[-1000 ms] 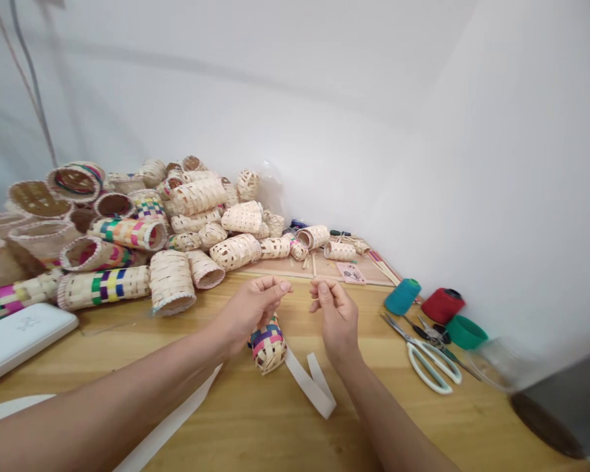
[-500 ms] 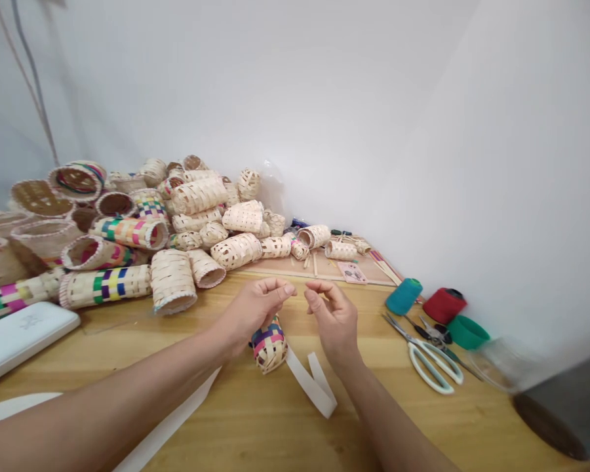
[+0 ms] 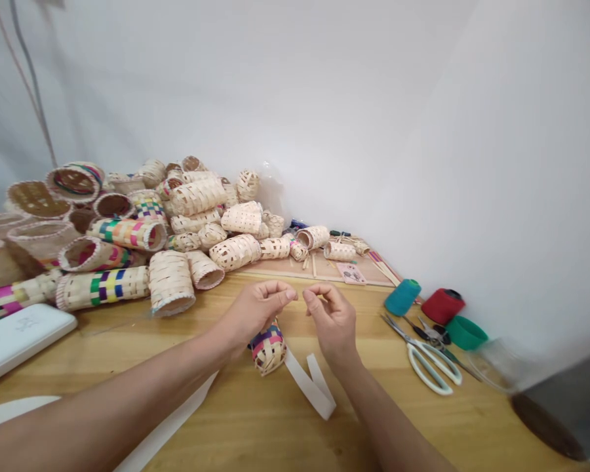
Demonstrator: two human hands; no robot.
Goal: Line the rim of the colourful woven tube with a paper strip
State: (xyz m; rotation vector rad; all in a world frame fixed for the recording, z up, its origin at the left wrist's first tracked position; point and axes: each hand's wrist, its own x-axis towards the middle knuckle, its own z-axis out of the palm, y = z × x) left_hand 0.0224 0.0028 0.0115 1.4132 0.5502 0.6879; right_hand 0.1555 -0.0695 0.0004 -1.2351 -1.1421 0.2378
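Watching the head feed from my station, I log the bench from left to right. At the far left a flat white case (image 3: 32,334) lies on the wooden table (image 3: 265,436), its near end cut off by the frame. Behind it and stretching toward the middle is a heap of woven baskets (image 3: 199,198), mostly pale, several with coloured bands, mouths facing various ways. Below the left forearm I note a pale strip (image 3: 174,418) running toward the bottom edge.

Left hand (image 3: 255,311): raised over the table, thumb laid against the bent forefinger. A small basket (image 3: 268,351) with blue, pink and purple bands lies just under it, rounded end toward me; its far part is hidden by the hand, so I cannot tell whether they touch. A folded white ribbon (image 3: 314,388) lies to the basket's right.

Right hand (image 3: 334,321): fingers curled, thumb near the forefinger, tips close to the left hand's but apart from them. Whether either hand pinches something fine, I cannot tell.

Behind it, a pink card (image 3: 351,273). Further right: a teal thread cone (image 3: 402,297), white-handled scissors (image 3: 431,367) with parted blades, a red spool (image 3: 442,306) and a green ring (image 3: 466,332).
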